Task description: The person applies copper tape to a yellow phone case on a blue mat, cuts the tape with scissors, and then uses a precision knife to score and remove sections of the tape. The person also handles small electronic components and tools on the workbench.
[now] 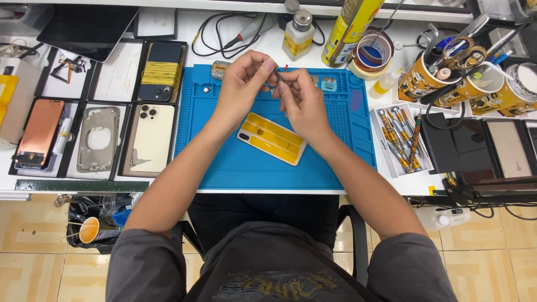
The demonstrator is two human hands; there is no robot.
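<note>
Both hands meet above the far middle of a blue work mat [246,168]. My left hand [241,84] and my right hand [302,100] pinch a small dark slender tool or part [278,75] between their fingertips; what it is exactly I cannot make out. Below the hands, a phone [272,138] lies face down on the mat, its back covered in yellow tape strips. Neither hand touches the phone.
Left trays hold a gold phone back [150,138], a bare frame [99,138], a copper-coloured screen [40,131] and a phone wrapped in yellow tape [161,71]. A screwdriver tray [400,140] is at right; a bottle [298,34], spray can [351,28], tape rolls [373,53] and tool cups [447,78] stand behind.
</note>
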